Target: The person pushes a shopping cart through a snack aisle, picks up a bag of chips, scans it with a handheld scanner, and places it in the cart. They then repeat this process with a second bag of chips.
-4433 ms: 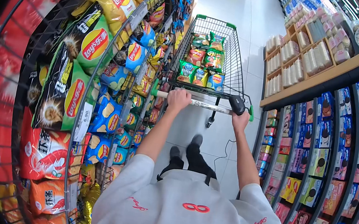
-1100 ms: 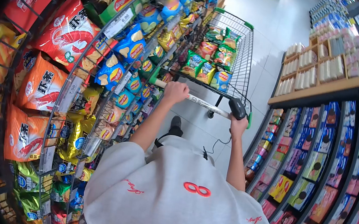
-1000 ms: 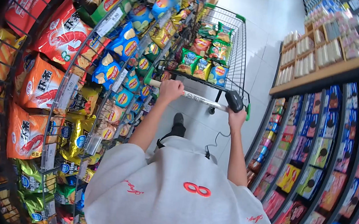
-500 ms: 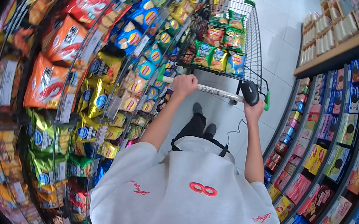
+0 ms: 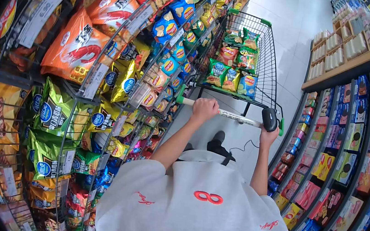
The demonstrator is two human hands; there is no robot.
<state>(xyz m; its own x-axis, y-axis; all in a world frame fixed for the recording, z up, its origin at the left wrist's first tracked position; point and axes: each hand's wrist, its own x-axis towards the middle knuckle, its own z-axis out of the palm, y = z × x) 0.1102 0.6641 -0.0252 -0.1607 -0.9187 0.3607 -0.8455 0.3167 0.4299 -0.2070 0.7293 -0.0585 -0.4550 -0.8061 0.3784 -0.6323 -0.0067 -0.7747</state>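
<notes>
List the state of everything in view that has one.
Left hand: closed on the handle
Right hand: closed at the handle's right end, fingers partly hidden
Handle: held by both hands
Cart: partly filled
Cart bags: puffed, apparently sealed
Black device: at the right hand, power unclear
Cable: slack, curved
Shelf bags: puffed, on display

The person wears a loose, pale grey shirt (image 5: 186,180) with short, wide sleeves, its left sleeve (image 5: 128,180) and right sleeve (image 5: 270,207) ending above the elbows. A bold red figure eight (image 5: 208,197) marks the middle, with small slanting red script at the left (image 5: 143,198) and more red script at the right (image 5: 268,225). Left hand (image 5: 205,109) and right hand (image 5: 269,135) are bare. Below are black trousers (image 5: 218,149) and a dark, rounded shoe (image 5: 220,136), probably grey, though small in view.
</notes>
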